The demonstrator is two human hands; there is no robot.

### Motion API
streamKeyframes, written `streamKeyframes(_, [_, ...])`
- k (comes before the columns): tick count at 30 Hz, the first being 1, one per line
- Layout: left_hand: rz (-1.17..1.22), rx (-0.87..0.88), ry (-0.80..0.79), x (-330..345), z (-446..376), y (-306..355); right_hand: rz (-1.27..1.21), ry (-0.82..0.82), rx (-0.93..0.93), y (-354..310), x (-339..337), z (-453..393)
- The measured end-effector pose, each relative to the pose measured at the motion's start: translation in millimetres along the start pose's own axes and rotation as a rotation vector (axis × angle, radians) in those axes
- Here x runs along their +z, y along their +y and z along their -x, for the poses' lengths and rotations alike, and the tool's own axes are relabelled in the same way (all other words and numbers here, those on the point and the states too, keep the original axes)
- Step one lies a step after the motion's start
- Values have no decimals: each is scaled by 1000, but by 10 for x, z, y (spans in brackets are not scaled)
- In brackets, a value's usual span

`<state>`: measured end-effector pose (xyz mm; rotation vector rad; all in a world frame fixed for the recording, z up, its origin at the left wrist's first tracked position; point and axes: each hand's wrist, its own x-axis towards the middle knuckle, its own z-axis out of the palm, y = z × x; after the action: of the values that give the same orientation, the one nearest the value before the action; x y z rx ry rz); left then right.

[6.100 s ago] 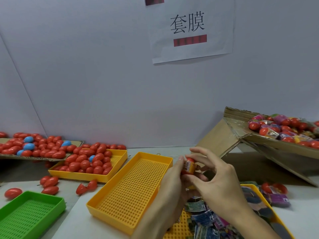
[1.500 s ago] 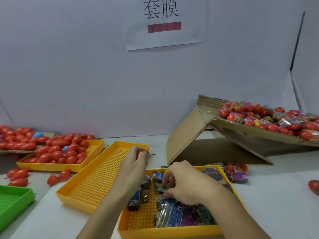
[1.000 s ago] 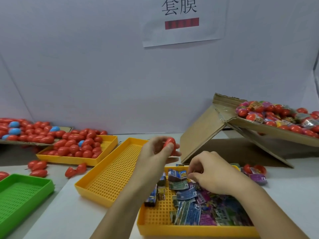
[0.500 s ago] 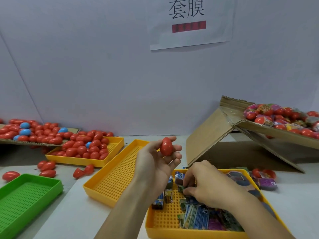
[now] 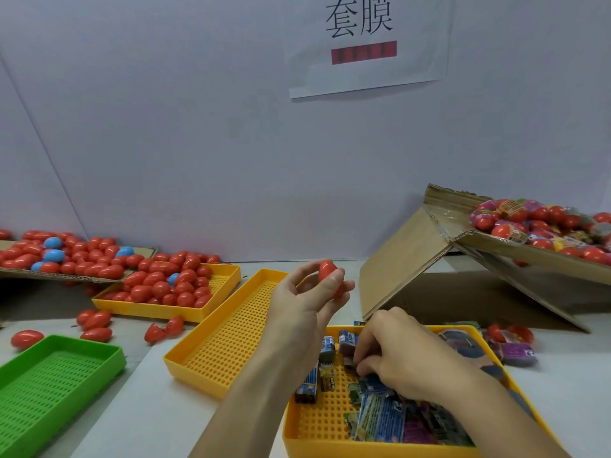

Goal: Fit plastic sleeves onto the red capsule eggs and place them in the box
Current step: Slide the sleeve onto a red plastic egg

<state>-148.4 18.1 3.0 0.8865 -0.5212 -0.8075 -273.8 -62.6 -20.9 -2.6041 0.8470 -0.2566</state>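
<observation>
held up between thumb and fingertips of the left hand point(image 5: 309, 297), a bare red capsule egg point(image 5: 328, 274) waits above the gap between the two near yellow trays. right hand point(image 5: 401, 353) is down in the sleeve tray point(image 5: 304, 431), fingers curled and pinching at the flat printed plastic sleeves point(image 5: 380, 418); whether one is already free, i cannot tell. step in hand looks like picking a sleeve. next it must be opened into a tube and slid over the egg, then the egg goes to the cardboard box point(image 5: 529, 256) at right, where sleeved eggs lie.

packing workshop, sorting trays point(image 5: 198, 315), wall sign point(image 5: 367, 44)
</observation>
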Motion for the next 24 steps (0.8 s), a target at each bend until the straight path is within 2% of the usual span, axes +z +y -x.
streamKeyframes(5, [-184,116,-8,-26,-16,-33,-91,42,-22,56,-28,-1])
streamKeyframes(10, [-277,119,21,-28,-7,-32,-188,126,-27,131,-108,-9])
streamKeyframes(13, [-157,64,99,-17,-35,-6,-343,190,-4,184,-172,-24])
streamKeyframes(17, [76,-95,191,-3,-51,56,-605,304,72,209,-195,-48])
streamKeyframes(20, [143,-148,179,-10,-35,71,-745,309,117,197,-202,-47])
streamKeyframes(24, [141,-158,135,-21,-36,57,-814,313,142,194,-220,-38])
